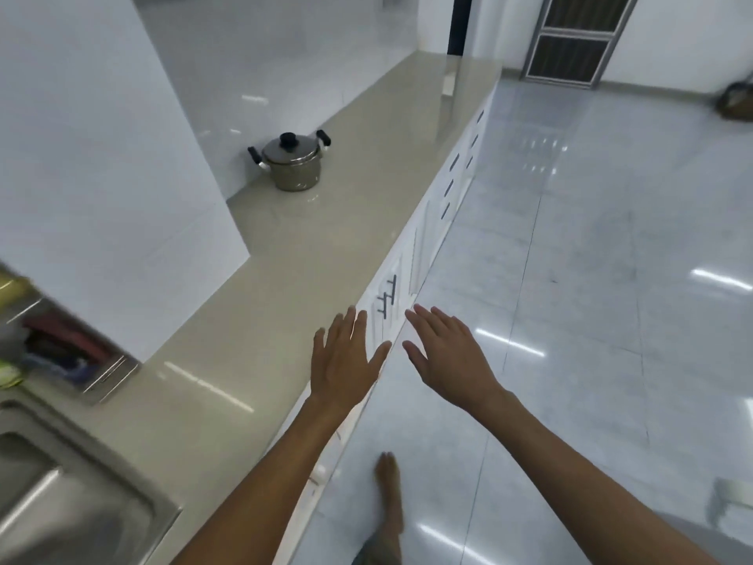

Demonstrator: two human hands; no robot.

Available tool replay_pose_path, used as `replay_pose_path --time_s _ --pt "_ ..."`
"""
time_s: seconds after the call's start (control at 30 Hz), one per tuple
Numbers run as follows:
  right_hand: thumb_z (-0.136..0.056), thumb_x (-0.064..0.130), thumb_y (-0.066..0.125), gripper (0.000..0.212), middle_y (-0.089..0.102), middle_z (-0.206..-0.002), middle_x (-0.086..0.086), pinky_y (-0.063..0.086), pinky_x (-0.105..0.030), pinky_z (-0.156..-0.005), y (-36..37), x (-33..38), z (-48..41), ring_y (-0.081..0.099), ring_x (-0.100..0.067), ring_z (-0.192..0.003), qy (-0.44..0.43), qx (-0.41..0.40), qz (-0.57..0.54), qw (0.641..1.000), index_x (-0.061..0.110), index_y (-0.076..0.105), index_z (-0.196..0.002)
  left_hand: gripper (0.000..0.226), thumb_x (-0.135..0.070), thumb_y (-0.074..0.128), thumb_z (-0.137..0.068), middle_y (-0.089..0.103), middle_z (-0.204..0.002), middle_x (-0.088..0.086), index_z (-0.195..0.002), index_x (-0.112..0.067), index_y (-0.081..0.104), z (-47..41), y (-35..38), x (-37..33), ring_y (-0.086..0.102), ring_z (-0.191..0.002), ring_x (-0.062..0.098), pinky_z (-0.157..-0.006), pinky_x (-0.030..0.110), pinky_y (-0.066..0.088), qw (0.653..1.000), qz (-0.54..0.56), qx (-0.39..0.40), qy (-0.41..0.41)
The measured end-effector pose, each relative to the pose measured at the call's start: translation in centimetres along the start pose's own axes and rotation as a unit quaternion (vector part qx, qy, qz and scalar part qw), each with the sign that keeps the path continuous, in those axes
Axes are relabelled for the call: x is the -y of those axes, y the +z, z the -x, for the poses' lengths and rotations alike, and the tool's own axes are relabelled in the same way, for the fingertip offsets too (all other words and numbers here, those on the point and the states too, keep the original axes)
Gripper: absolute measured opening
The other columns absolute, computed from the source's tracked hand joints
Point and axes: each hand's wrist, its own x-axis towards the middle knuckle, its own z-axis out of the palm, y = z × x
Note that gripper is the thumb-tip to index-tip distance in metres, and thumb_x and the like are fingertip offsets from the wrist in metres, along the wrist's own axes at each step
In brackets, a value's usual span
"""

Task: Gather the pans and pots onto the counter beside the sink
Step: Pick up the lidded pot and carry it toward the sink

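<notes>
Both the left hand (346, 360) and right hand (446, 360) reach forward with fingers spread flat, holding nothing. 1 lidded pot (291, 163) sits far down the counter (326, 246), well apart from the sink (61, 483), probably the next pickup.

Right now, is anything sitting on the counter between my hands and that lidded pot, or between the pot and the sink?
Nothing visible. The counter lies bare between the lidded pot and both open hands, left and right. The stretch from the pot back to the sink is bare too; a rack stands beside the sink.
</notes>
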Motion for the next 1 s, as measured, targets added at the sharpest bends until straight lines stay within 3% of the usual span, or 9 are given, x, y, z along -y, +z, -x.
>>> replay_pose_path --time_s 0.27,0.53,0.67,0.8,0.9,1.0 --pt "-0.105 0.041 0.044 0.055 0.046 -0.158 -0.008 0.038 -0.048 -0.117 0.9 -10.1 -21.5 0.042 -0.031 -0.146 -0.014 0.022 -0.013 1.000 0.014 0.043 -0.153 0.077 -0.066 0.026 -0.100 0.022 -0.169 0.005 -0.160 -0.016 0.026 -23.5 0.9 -0.5 0.020 -0.155 0.022 -0.124 0.046 0.017 0.999 0.029 0.003 -0.044" --pt "-0.104 0.039 0.050 0.057 0.055 -0.149 -0.013 0.045 -0.044 -0.110 1.6 -17.2 -42.2 0.054 -0.032 -0.135 -0.099 0.023 -0.046 0.994 0.006 0.045 -0.150 0.070 -0.060 0.043 -0.099 0.046 -0.157 0.008 -0.151 -0.012 0.044 -40.9 -0.3 1.1 0.042 -0.144 0.024 -0.117 0.048 0.031 0.985 0.025 -0.080 -0.149" --pt "-0.104 0.043 0.049 0.061 0.057 -0.145 -0.013 0.051 -0.044 -0.098 2.7 -18.6 -52.6 0.060 -0.033 -0.125 -0.138 0.067 -0.113 0.982 0.008 0.039 -0.153 0.066 -0.055 0.049 -0.099 0.057 -0.145 0.011 -0.147 -0.011 0.046 -47.4 -1.1 3.5 0.056 -0.130 0.030 -0.111 0.048 0.036 0.946 0.095 -0.129 -0.281" --pt "-0.103 0.044 0.050 0.061 0.057 -0.146 -0.005 0.052 -0.045 -0.098 3.1 -19.5 -61.0 0.061 -0.028 -0.125 -0.141 0.106 -0.216 0.960 0.014 0.035 -0.153 0.070 -0.060 0.044 -0.099 0.050 -0.151 0.009 -0.152 -0.015 0.039 -52.0 -2.7 6.1 0.050 -0.136 0.029 -0.113 0.049 0.036 0.868 0.214 -0.162 -0.418" --pt "-0.102 0.042 0.053 0.059 0.061 -0.143 -0.007 0.050 -0.045 -0.102 3.8 -19.6 -66.6 0.064 -0.027 -0.121 -0.115 0.152 -0.293 0.937 0.013 0.038 -0.152 0.068 -0.060 0.047 -0.098 0.052 -0.150 0.004 -0.151 -0.016 0.041 -54.5 -3.3 8.0 0.052 -0.134 0.028 -0.114 0.054 0.036 0.818 0.263 -0.203 -0.470" --pt "-0.103 0.040 0.053 0.056 0.063 -0.140 -0.010 0.051 -0.037 -0.099 4.9 -18.8 -71.0 0.066 -0.026 -0.118 -0.087 0.186 -0.352 0.913 0.012 0.042 -0.150 0.069 -0.061 0.047 -0.098 0.052 -0.150 0.003 -0.150 -0.016 0.041 -56.7 -3.7 10.0 0.053 -0.133 0.028 -0.113 0.054 0.037 0.795 0.265 -0.208 -0.505"
